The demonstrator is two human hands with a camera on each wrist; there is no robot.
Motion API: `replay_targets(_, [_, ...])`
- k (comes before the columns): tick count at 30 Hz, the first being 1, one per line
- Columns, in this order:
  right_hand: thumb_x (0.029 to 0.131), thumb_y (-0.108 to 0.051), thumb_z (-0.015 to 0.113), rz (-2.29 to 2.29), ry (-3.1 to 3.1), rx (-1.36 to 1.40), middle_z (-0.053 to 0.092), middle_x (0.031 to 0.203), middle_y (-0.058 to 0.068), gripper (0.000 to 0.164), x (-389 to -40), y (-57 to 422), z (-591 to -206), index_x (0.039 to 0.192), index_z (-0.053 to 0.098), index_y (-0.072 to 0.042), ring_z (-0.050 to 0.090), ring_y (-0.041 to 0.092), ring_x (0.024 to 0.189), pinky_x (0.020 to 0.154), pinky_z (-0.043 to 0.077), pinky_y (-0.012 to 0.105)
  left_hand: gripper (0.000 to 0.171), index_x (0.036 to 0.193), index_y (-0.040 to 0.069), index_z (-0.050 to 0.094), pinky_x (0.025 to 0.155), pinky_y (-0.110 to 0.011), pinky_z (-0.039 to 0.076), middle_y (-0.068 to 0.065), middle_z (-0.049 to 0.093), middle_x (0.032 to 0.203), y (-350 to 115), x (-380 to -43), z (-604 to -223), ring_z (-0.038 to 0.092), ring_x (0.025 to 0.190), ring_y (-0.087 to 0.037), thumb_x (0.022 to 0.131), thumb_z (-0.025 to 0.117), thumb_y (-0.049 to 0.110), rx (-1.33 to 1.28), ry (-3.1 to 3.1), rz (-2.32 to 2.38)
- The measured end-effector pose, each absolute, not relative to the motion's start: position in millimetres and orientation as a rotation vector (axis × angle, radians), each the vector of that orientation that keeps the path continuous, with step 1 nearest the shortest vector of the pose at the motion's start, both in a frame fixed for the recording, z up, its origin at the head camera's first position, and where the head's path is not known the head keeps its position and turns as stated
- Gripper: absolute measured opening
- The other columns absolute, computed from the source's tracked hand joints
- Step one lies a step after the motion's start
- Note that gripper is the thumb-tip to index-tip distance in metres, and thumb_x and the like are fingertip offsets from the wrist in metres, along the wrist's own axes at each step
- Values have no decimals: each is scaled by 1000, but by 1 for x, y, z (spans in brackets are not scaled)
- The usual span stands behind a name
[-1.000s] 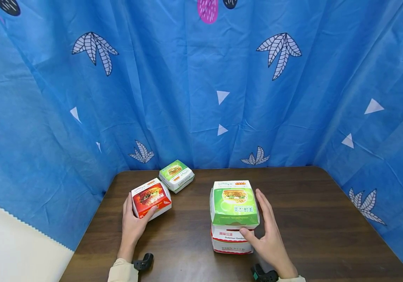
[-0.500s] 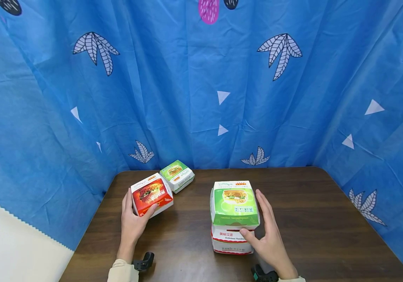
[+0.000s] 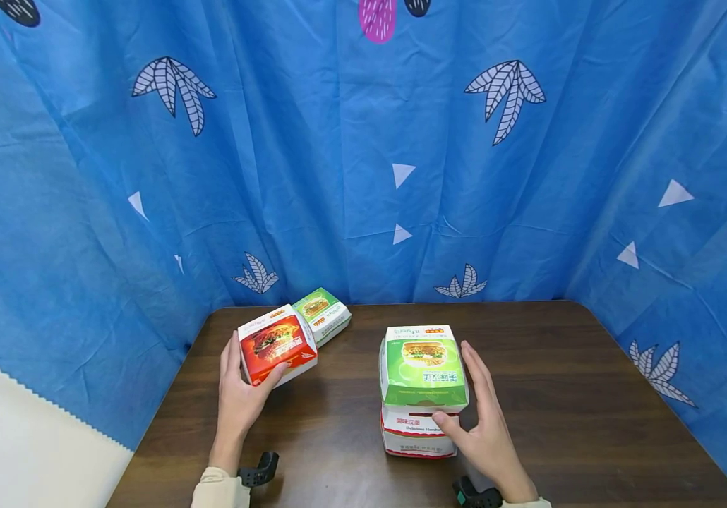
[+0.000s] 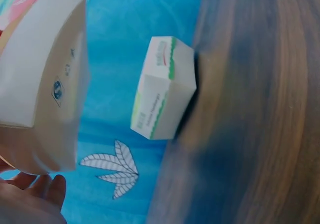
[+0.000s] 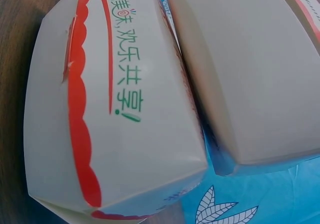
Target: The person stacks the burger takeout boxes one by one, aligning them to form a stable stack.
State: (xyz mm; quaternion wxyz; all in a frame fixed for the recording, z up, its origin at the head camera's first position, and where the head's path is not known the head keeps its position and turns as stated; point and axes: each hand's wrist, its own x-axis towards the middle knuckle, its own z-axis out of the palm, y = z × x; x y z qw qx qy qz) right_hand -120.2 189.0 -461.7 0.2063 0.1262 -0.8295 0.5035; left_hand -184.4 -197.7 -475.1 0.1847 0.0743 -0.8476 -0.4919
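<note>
In the head view, the left hand (image 3: 239, 406) grips the red box (image 3: 277, 344) clear of the desk (image 3: 592, 395), partly hiding the rear green box (image 3: 332, 321). The right hand (image 3: 481, 423) has its fingers extended beside the upper green box (image 3: 423, 370), thumb at its lower front edge; that box sits on the red-trimmed box (image 3: 419, 434).

In the left wrist view, the rear green box stands on the desk near the blue curtain.

In the right wrist view, the red-trimmed box shows green lettering.
</note>
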Motion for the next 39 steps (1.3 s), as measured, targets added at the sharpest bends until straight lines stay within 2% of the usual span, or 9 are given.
replay_targets(2, [81, -13, 85, 1399, -2315, 349, 22, 170, -4, 105, -120, 189, -462, 164, 24, -30, 22, 1, 151, 112, 20, 10, 111, 167, 16, 12, 115, -66, 35, -18, 19, 167, -196, -184, -472, 27, 148, -41, 85, 81, 42, 195, -2392, -1379])
replay_targets(6, [81, -13, 85, 1412, -2312, 352, 22, 170, -4, 105, -120, 189, -461, 164, 24, -31, 21, 0, 150, 122, 29, 48, 110, 167, 15, 13, 113, -66, 38, -18, 20, 166, -192, -182, -467, 28, 147, -41, 85, 82, 41, 167, -2391, -1371])
replay_targets(10, [80, -12, 85, 1433, -2295, 368, 22, 170, -2, 104, -121, 189, -462, 164, 25, -29, 20, -2, 150, 110, 28, 79, 110, 167, 15, 14, 112, -66, 39, -17, 20, 166, -187, -179, -463, 29, 146, -41, 85, 82, 40, 144, -2388, -1371])
replay_targets(14, [81, -12, 85, 1432, -2292, 371, 22, 170, -1, 104, -121, 189, -461, 164, 26, -29, 20, -2, 150, 110, 28, 78, 110, 167, 16, 13, 111, -65, 40, -17, 21, 166, -182, -177, -457, 29, 146, -40, 85, 82, 40, 126, -2394, -1373])
replay_targets(18, [81, -13, 85, 1403, -2313, 352, 23, 170, -2, 104, -120, 189, -461, 164, 25, -30, 21, -2, 150, 123, 29, 40, 110, 167, 16, 13, 109, -64, 42, -16, 21, 166, -177, -177, -451, 29, 146, -40, 85, 82, 40, 115, -2383, -1381])
replay_targets(22, [81, -14, 85, 1388, -2320, 347, 23, 170, -3, 105, -120, 189, -461, 164, 24, -31, 21, -1, 150, 111, 20, 8, 110, 167, 17, 13, 109, -63, 43, -15, 20, 166, -173, -176, -445, 30, 146, -39, 85, 82, 38, 99, -2360, -1389])
replay_targets(24, [81, -14, 85, 1383, -2325, 342, 23, 170, -2, 105, -119, 189, -461, 164, 24, -30, 21, -2, 150, 115, 24, 16, 109, 167, 18, 12, 108, -62, 44, -15, 21, 167, -172, -175, -442, 30, 146, -39, 85, 82, 37, 84, -2352, -1391])
replay_targets(29, [81, -13, 85, 1406, -2316, 346, 22, 170, -1, 104, -119, 188, -460, 164, 25, -30, 20, -4, 149, 115, 31, 69, 108, 167, 20, 12, 105, -60, 48, -14, 22, 167, -166, -172, -432, 31, 146, -37, 86, 82, 37, 42, -2349, -1404])
replay_targets(39, [81, -13, 85, 1408, -2310, 353, 22, 170, -2, 104, -118, 187, -460, 164, 25, -30, 21, -4, 149, 119, 32, 60, 108, 167, 21, 15, 99, -60, 53, -10, 27, 165, -153, -168, -421, 34, 143, -33, 84, 83, 36, -39, -2324, -1413])
